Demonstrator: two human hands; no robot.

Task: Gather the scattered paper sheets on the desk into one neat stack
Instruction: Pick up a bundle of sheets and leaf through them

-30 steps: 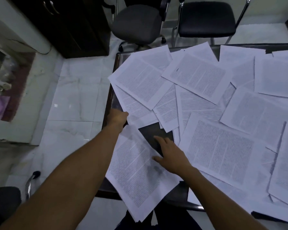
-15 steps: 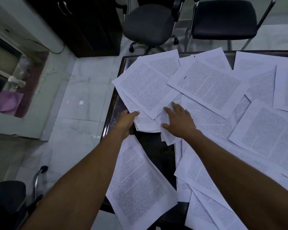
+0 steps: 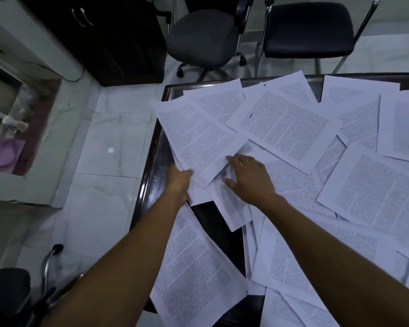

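Several printed paper sheets lie scattered and overlapping across the dark desk. My left hand is at the desk's left edge, its fingers curled on the near edge of a small pile of overlapping sheets. My right hand lies flat with spread fingers on sheets just right of that pile. A separate sheet rests near the front left corner, partly under my left forearm. More sheets cover the right side of the desk.
Two chairs, a grey swivel chair and a black chair, stand beyond the desk's far edge. A dark cabinet stands at the back left. White tiled floor lies left of the desk. Another chair's armrest is at bottom left.
Both hands have reached forward, away from the near-left sheet, to the pile of overlapping sheets further up the desk's left side; the right hand moved from the bare desk onto the papers.
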